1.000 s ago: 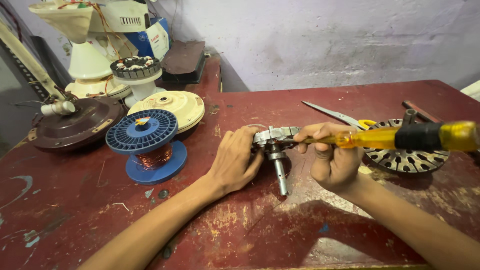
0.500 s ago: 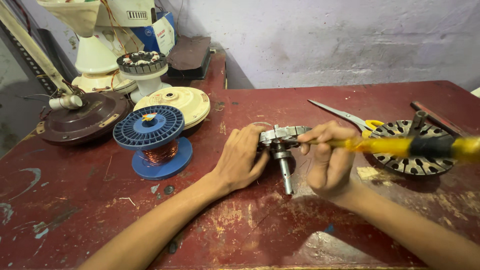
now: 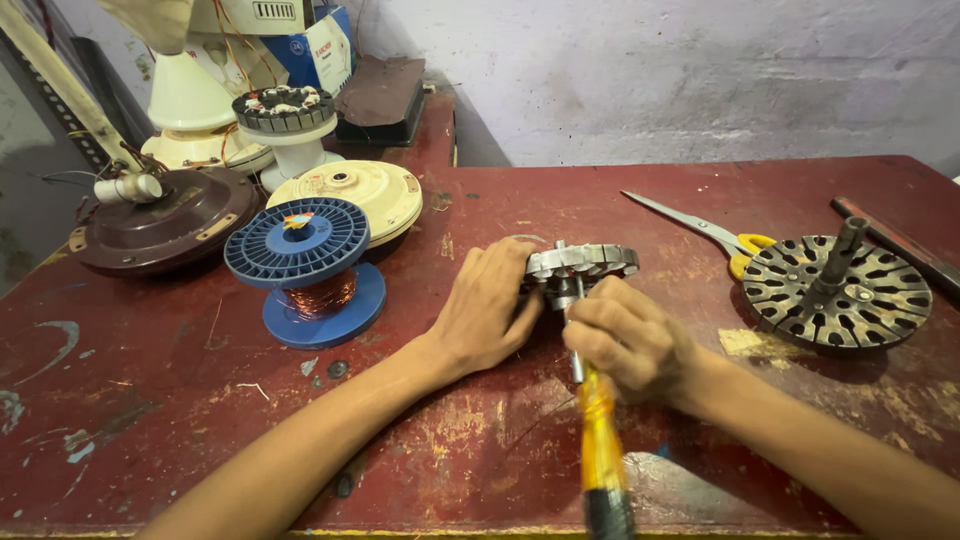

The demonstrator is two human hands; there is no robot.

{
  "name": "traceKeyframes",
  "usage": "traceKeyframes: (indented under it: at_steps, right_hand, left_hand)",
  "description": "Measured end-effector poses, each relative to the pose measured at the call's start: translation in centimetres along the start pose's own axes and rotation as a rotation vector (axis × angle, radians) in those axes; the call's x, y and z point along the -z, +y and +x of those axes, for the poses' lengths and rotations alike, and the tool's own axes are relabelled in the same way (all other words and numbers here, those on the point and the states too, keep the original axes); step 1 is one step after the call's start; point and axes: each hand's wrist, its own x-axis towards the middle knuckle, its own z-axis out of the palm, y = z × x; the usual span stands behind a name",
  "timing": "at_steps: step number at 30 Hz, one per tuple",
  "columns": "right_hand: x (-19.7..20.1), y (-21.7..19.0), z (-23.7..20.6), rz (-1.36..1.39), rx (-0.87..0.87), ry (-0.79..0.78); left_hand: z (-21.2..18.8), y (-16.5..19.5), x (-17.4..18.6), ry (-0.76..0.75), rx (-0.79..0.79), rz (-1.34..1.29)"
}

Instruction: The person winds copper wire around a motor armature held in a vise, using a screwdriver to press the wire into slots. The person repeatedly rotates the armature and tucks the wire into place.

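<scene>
Our left hand (image 3: 490, 310) grips the metal rotor (image 3: 582, 264) on the worktop (image 3: 150, 400); our right hand (image 3: 625, 340) clasps the yellow screwdriver (image 3: 598, 440).

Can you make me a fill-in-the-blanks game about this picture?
1. The spool with copper wire is coloured ____.
2. The right hand holds a screwdriver with a ____ handle.
3. The left hand steadies a metal motor part on the ____ table.
4. The tool lying beside the round slotted disc is a pair of ____.

Missing words: blue; yellow; red; scissors
</scene>
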Motion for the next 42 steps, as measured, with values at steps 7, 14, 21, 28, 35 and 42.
traceKeyframes:
  at_steps: [7, 14, 21, 28, 35, 42]
  right_hand:
    - [1.0, -2.1, 3.3, 0.203, -0.597, 0.315]
    - [2.1, -2.1, 6.0, -0.023, -0.162, 0.051]
    - [1.0, -1.2, 2.8, 0.226, -0.518, 0.455]
    - [0.5, -1.0, 3.6, -0.1, -0.196, 0.173]
    - [0.7, -1.6, 3.5, 0.087, -0.297, 0.209]
    - [4.0, 1.8, 3.6, 0.346, -0.56, 0.661]
  left_hand:
    - [0.1, 0.0, 0.2, 0.022, -0.056, -0.008]
    - [0.2, 0.0, -0.1, 0.034, -0.056, -0.043]
    - [0.2, 0.0, -0.6, 0.005, -0.076, 0.015]
    - [0.5, -0.2, -0.7, 0.026, -0.086, 0.013]
    - [0.3, -0.3, -0.8, -0.005, -0.08, 0.013]
    - [0.1, -0.3, -0.8, 0.012, -0.072, 0.002]
